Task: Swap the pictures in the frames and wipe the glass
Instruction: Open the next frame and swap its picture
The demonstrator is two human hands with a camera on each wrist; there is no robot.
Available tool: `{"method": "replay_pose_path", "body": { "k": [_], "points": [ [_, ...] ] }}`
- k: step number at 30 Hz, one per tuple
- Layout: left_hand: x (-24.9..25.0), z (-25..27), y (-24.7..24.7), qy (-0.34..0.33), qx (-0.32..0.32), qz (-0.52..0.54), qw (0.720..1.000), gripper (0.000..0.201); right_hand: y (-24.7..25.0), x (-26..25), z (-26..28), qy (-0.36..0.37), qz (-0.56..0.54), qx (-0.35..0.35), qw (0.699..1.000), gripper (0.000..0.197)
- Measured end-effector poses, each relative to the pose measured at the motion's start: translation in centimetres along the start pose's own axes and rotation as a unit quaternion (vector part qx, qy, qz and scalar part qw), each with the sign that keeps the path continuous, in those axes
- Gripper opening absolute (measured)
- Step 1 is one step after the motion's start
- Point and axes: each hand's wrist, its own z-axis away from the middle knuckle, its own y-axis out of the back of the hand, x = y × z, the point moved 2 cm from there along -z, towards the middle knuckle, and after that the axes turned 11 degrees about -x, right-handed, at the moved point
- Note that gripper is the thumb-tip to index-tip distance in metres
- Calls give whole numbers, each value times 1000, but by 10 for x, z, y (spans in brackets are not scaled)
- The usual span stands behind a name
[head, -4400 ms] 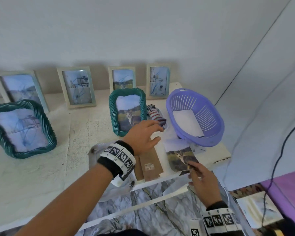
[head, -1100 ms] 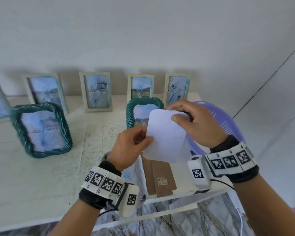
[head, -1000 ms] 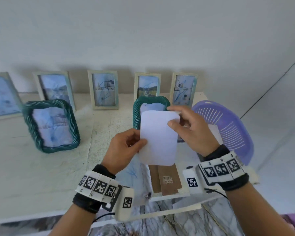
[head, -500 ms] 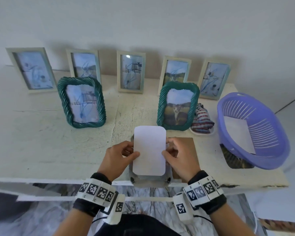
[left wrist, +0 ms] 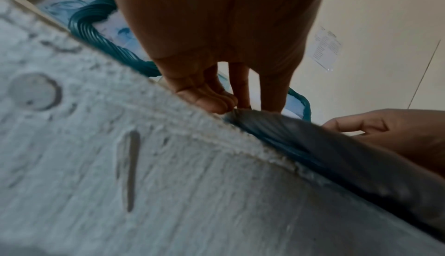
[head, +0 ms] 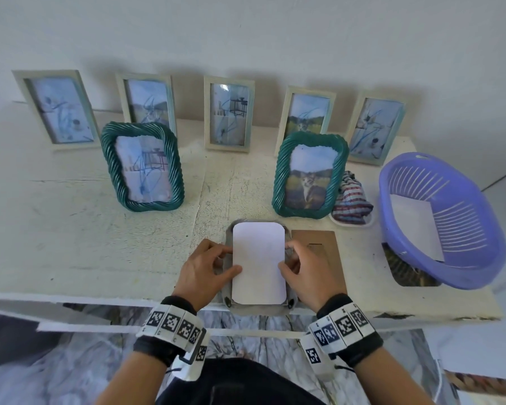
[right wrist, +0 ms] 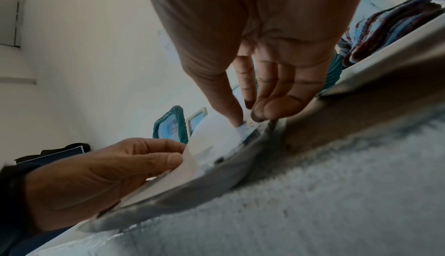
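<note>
The right hand (right wrist: 253,50) reaches down from the top of the right wrist view, thumb tip pressed on the near edge of a white photo sheet (right wrist: 211,138), fingers curled just beside it against the grey rim of a face-down frame (right wrist: 192,189). The left hand (right wrist: 96,172) enters from the lower left and pinches the sheet's opposite edge between thumb and fingers. The frame lies flat on the rough pale worktop (right wrist: 313,203). Behind, a teal rope-edged frame (right wrist: 169,125) stands upright, with a pale frame (right wrist: 197,119) just beside it. A striped cloth (right wrist: 395,26) sits at upper right.
</note>
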Motion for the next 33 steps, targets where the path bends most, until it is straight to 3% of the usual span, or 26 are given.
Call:
{"method": "replay_pose_path", "body": {
  "k": [10, 20, 27, 31, 33],
  "points": [
    [-2, 0, -3, 20, 2, -15, 1000, 49, -2, -2, -2, 12, 41, 6, 999, 29],
    [-4, -1, -3, 16, -7, -17, 1000, 43, -9, 5, -5, 31, 65, 30, 997, 12],
    [-4, -1, -2, 12, -5, -8, 1000, 39, -8, 3, -4, 39, 64, 36, 997, 14],
    [-6, 1, 0, 9, 7, 19, 1000, 35, 2, 1, 2, 47, 58, 84, 994, 19],
    [-7, 3, 1, 10, 7, 35, 999, 34, 10, 4, 6, 10, 69, 121, 990, 24]
  ]
}}
